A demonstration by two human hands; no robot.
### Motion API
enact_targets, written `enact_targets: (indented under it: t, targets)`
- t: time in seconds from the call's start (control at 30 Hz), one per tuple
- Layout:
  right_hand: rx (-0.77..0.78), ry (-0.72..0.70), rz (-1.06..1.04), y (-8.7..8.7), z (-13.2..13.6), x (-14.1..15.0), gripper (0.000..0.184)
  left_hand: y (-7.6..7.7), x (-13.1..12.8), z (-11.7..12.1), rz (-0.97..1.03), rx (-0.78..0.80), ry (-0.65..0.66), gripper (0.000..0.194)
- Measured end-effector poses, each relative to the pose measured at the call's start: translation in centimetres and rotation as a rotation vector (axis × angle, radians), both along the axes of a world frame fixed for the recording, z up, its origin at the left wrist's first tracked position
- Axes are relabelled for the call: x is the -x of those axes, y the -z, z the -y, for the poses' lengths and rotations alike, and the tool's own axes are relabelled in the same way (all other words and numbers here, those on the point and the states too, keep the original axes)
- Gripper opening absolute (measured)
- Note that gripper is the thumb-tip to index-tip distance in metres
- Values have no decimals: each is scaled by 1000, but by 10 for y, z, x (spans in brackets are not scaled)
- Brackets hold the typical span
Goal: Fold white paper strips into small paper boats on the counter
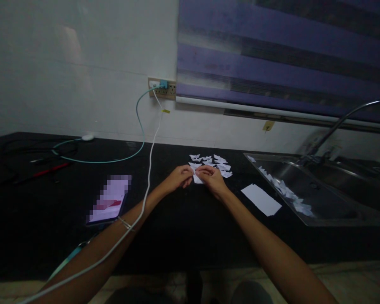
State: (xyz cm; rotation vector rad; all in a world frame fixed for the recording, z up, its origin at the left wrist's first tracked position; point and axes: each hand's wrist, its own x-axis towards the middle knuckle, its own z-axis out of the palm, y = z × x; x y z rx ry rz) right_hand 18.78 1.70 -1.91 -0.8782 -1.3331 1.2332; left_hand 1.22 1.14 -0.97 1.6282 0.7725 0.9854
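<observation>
Both my hands meet over the black countertop (177, 228) and pinch one small white folded paper piece (197, 179). My left hand (179, 177) grips its left side with closed fingers. My right hand (211, 176) holds its right side, fingers curled over it. Just behind the hands lie several small folded white paper shapes (213, 162) in a cluster. A flat white paper sheet (261, 199) lies to the right of my right hand.
A steel sink (323, 211) with paper scraps along its rim sits at the right, under a tap (342, 122). A lit phone (109, 202) lies left of my forearm. A white cable (150, 160) and a teal cable (139, 122) run from the wall socket (162, 88).
</observation>
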Motion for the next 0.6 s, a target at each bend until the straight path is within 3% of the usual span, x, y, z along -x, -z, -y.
enact_targets:
  t: [0.1,0.27,0.47,0.6]
  targets:
    - [-22,27,16,-5,3,1,24,-4,0,3,-74,-7,-8,42]
    - [-61,70,35,-8,3,2,25,-2,-2,5,-111,-160,-54,41]
    - [137,-18,-81,-2,1,2,29,-6,-2,4,-14,-153,-81,40]
    - [237,-107,-159,-8,7,1,27,-10,0,6,15,-132,-53,40]
